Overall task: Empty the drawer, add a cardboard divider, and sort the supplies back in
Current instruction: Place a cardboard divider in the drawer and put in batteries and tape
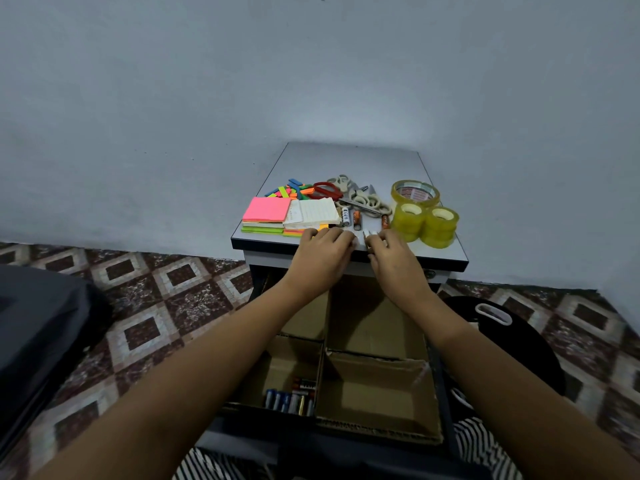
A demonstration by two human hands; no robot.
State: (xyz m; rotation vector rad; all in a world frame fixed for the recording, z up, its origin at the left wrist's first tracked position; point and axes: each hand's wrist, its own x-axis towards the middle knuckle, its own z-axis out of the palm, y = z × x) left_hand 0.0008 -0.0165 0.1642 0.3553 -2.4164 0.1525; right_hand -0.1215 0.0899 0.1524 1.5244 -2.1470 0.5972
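At the table's (346, 161) front edge, the right hand (391, 258) pinched small white pieces (369, 233). The left hand (325, 251) curled alongside, grip hidden. The drawer (377, 396) lay open directly below, toward the onlooker's side.

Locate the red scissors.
In the head view, the red scissors lie on the cabinet top, coloured strips to their left, white scissors to their right.

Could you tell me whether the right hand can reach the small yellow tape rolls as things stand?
Probably yes: the right hand lies just beside the small yellow tape rolls, with nothing lying between them.
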